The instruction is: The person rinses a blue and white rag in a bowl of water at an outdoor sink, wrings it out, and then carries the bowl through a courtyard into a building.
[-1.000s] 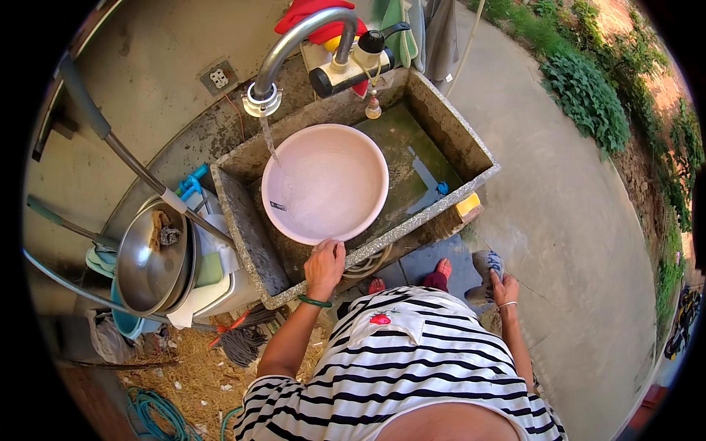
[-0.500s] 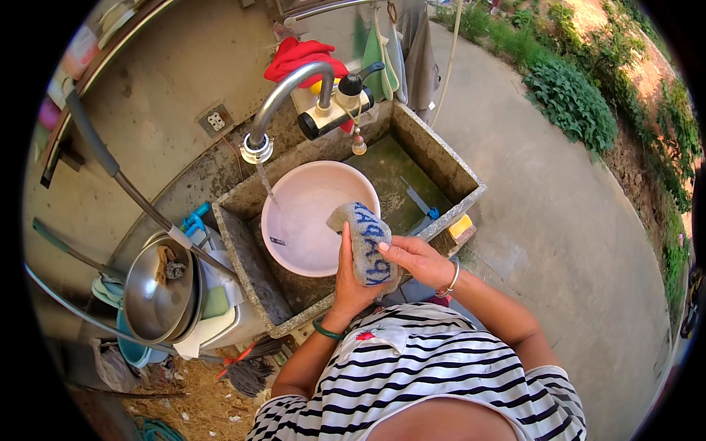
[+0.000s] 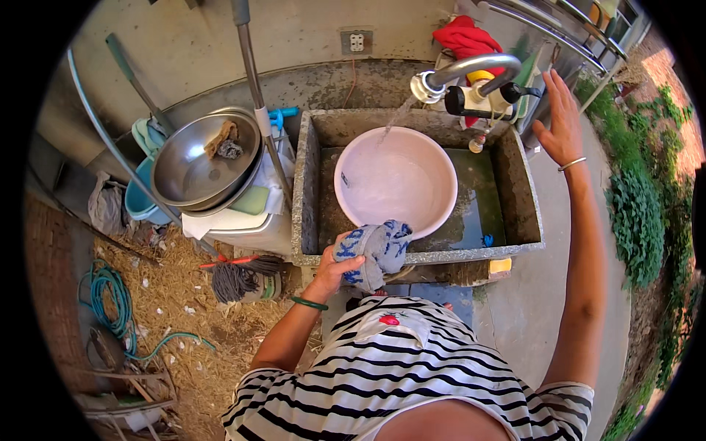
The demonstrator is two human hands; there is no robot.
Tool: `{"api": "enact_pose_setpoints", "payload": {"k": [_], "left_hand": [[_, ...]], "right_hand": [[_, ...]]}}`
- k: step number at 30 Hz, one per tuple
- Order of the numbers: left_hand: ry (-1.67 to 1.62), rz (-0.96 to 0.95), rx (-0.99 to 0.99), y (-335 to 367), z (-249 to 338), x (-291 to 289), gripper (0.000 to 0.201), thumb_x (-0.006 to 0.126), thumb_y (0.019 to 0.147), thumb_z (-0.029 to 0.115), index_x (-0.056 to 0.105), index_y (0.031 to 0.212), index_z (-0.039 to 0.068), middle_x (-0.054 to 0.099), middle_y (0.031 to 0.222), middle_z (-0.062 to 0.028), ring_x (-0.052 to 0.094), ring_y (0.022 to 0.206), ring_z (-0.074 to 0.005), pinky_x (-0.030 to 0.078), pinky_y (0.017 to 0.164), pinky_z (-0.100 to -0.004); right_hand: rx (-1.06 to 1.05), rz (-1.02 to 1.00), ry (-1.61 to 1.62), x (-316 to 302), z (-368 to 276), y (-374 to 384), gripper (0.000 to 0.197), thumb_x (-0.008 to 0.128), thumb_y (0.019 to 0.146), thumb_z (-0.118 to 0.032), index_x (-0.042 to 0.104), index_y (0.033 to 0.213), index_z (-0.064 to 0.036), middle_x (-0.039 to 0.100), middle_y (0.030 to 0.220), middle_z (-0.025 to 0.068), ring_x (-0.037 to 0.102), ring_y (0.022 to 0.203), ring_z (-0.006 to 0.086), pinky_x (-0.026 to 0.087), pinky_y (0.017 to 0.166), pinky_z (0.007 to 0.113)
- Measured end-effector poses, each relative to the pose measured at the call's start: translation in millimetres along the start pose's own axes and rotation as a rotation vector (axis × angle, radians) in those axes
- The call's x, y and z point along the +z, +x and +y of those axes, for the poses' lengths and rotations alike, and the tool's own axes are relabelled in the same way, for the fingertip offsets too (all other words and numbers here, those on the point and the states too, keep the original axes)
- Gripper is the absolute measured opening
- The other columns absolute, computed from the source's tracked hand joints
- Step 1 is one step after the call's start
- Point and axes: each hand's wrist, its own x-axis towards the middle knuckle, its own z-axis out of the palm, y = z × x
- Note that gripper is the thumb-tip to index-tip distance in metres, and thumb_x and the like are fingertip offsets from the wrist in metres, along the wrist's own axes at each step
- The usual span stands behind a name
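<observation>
A crumpled grey knitted piece with blue markings (image 3: 379, 251) is gripped by my left hand (image 3: 340, 266) at the near edge of the sink; whether it is a sock or a cap I cannot tell. It hangs just in front of a pink basin (image 3: 397, 187) that holds water. My right hand (image 3: 561, 121) is raised to the right of the tap (image 3: 478, 70), fingers stretched out and holding nothing. The tap's black lever lies close to its palm. Water runs from the spout into the basin, which stands inside a stone sink (image 3: 412, 257).
Left of the sink, stacked metal bowls (image 3: 202, 165) rest on a white stand, with a sponge (image 3: 251, 200) beside them. A long metal pole (image 3: 257, 88) leans there. A red cloth (image 3: 467, 37) hangs behind the tap. A mop head (image 3: 243, 279) and a coiled hose (image 3: 107, 301) are at lower left.
My right hand has left the knitted piece and moved up and right to beside the tap. The left hand keeps the piece, now more crumpled. My view has swung left.
</observation>
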Motion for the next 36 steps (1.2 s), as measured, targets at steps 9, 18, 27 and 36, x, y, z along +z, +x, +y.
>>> {"api": "enact_pose_setpoints", "payload": {"k": [9, 18, 27, 36], "left_hand": [[-0.591, 0.274, -0.132, -18, -25, -63, 0.047, 0.053, 0.086, 0.032, 0.053, 0.118, -0.002, 0.061, 0.112, -0.0163, 0.059, 0.102, -0.0290, 0.045, 0.093, -0.0395], [-0.484, 0.245, -0.229, -10, -24, -66, 0.037, 0.061, 0.082, 0.026, 0.059, 0.109, -0.001, 0.064, 0.102, -0.0137, 0.062, 0.092, -0.0245, 0.050, 0.086, -0.0372], [-0.438, 0.196, -0.199, -10, -20, -63, 0.039, 0.061, 0.083, 0.025, 0.057, 0.112, 0.000, 0.063, 0.105, -0.0128, 0.062, 0.095, -0.0241, 0.048, 0.088, -0.0360], [-0.425, 0.193, -0.211, -8, -30, -73, 0.045, 0.055, 0.087, 0.031, 0.053, 0.119, -0.001, 0.060, 0.113, -0.0148, 0.058, 0.104, -0.0285, 0.044, 0.095, -0.0405]], "right_hand": [[0.114, -0.066, 0.094, 50, -11, -4, 0.065, 0.058, 0.067, -0.005, 0.038, 0.130, -0.0066, 0.043, 0.131, 0.0170, 0.037, 0.125, 0.0342, 0.030, 0.106, 0.040], [0.194, -0.087, 0.017, 39, -22, -16, 0.056, 0.056, 0.074, -0.011, 0.041, 0.128, -0.0080, 0.050, 0.125, 0.0139, 0.047, 0.116, 0.0320, 0.040, 0.096, 0.040], [0.274, -0.114, -0.100, 30, -54, -32, 0.059, 0.052, 0.075, -0.015, 0.038, 0.131, -0.0017, 0.052, 0.117, 0.0176, 0.053, 0.105, 0.0350, 0.047, 0.084, 0.043], [0.309, -0.090, -0.135, 28, -69, -31, 0.057, 0.051, 0.074, -0.014, 0.039, 0.127, 0.0044, 0.053, 0.110, 0.0195, 0.054, 0.101, 0.0350, 0.047, 0.081, 0.043]]}}
